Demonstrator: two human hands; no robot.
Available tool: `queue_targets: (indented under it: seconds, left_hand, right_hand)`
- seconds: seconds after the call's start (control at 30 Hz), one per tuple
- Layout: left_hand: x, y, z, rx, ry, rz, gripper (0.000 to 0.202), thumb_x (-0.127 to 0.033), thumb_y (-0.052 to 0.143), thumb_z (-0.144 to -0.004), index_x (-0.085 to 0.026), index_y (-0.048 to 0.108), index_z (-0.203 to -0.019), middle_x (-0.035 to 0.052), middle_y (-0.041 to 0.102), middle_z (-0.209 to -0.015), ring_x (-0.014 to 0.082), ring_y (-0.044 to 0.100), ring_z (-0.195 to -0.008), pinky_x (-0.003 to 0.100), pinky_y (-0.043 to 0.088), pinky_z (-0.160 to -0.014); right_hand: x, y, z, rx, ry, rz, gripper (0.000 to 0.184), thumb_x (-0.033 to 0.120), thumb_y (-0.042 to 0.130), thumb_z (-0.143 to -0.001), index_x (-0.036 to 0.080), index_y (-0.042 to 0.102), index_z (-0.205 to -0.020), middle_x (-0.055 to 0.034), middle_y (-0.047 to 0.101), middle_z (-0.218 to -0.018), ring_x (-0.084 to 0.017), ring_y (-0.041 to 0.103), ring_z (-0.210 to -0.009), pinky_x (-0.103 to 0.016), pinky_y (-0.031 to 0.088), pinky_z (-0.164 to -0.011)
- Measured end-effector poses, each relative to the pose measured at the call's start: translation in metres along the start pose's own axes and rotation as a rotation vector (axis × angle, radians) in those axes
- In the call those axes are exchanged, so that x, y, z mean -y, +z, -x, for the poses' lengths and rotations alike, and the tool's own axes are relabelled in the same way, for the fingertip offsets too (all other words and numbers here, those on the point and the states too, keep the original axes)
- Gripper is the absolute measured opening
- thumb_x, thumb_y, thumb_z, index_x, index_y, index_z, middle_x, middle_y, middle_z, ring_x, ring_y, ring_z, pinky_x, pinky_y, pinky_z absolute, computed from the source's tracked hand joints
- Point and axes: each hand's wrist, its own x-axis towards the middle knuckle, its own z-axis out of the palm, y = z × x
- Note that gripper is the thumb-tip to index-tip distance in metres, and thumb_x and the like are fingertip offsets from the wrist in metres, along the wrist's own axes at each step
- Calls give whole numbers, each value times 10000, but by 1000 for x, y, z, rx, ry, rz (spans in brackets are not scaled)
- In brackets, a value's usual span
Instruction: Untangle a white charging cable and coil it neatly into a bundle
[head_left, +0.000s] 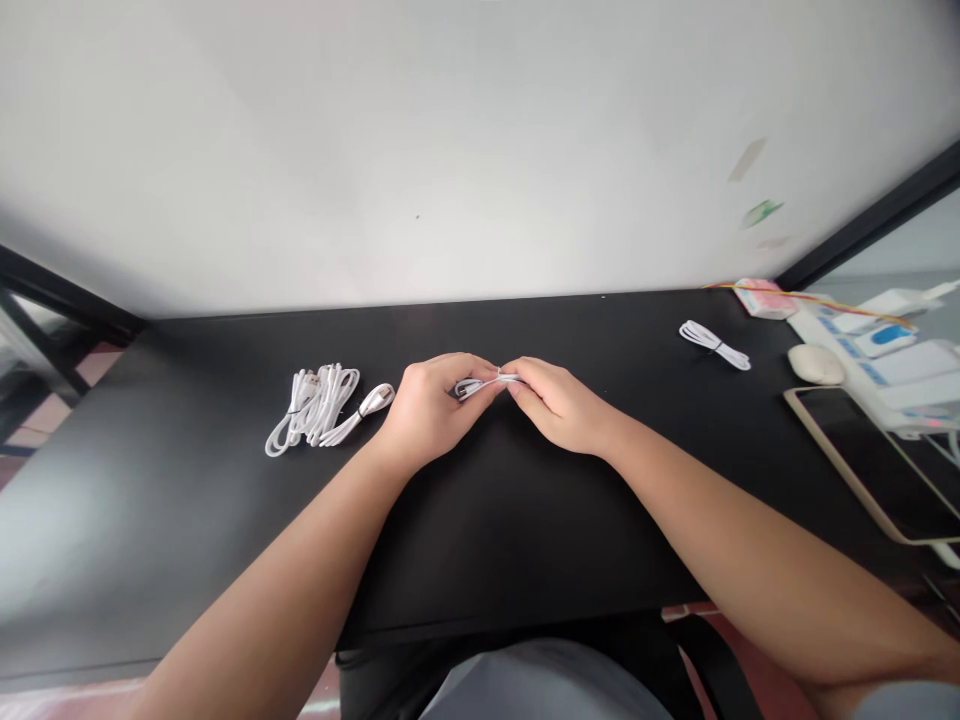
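Between my two hands, just above the black table, is a folded white cable [471,387]. My left hand [442,405] is closed on its left part, where a dark-tipped plug shows between thumb and fingers. My right hand [553,400] pinches the cable's other side, and its fingertips nearly meet those of the left. Most of the right end is hidden under the right fingers. Left of my hands lies a pile of bundled white cables [322,405] with dark ties. Another tied white cable [714,344] lies apart toward the back right.
The black table [517,540] runs back to a white wall [450,150]. On the right are a smartphone [874,460], a white mouse [816,364], a pink box [766,298], and a white power strip [847,345] with plugged-in chargers. A thin yellow-red wire [832,302] crosses there.
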Motion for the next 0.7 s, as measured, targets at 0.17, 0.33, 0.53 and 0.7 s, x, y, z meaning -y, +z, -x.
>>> queue_targets:
  seconds: [0.17,0.33,0.53,0.7]
  left_hand:
    - [2,1,1,-17,61,-56,122,-354,793,-785,-243,777,-832,61,769,-978,243,696,-931,340,520,-898]
    - [2,3,1,-31,57,-63,106,-329,779,-802,-227,768,-826,65,768,-970,231,701,-900,328,519,-834]
    - [0,3,1,-17,-33,46,198,-366,803,-777,-193,713,-813,80,761,-938,215,695,-838,316,514,-760]
    - [-1,4,2,22,-70,161,360,-322,815,-773,-218,502,-916,57,750,-901,182,695,-787,290,504,-715]
  right_hand:
    - [3,3,-1,-33,-30,35,240,248,371,-1047,210,592,-1131,-79,673,-1050,-210,635,-966,-365,507,-860]
    - [4,4,0,-84,-5,32,210,246,408,-1034,202,596,-1116,-76,685,-1053,-200,642,-939,-341,500,-833]
    - [3,4,3,-128,94,-21,187,325,488,-1011,210,587,-1119,-19,680,-888,-133,572,-654,-272,451,-622]
    - [4,4,0,-255,10,-21,151,325,549,-981,206,642,-984,-37,666,-923,-154,587,-759,-292,477,-692]
